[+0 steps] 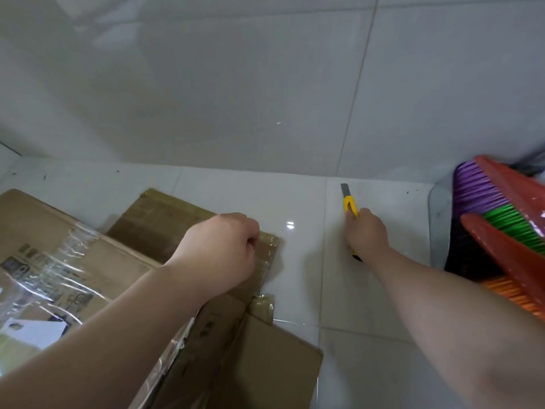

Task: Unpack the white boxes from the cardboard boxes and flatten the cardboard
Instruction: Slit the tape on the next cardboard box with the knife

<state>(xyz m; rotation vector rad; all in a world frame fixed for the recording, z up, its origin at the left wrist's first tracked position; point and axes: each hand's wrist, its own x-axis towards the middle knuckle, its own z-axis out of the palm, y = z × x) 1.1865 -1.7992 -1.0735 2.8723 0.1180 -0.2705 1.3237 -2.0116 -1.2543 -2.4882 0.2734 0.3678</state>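
Lying under left hand (224, 249): cardboard (165, 219)

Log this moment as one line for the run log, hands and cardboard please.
left hand: fist on flattened cardboard | right hand: gripping yellow utility knife, blade out, on floor tile | brooms at right

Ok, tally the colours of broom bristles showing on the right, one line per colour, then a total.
Purple bristles: 1
Green bristles: 1
Orange bristles: 1
Total: 3 bristle colours, beside the red broom heads.
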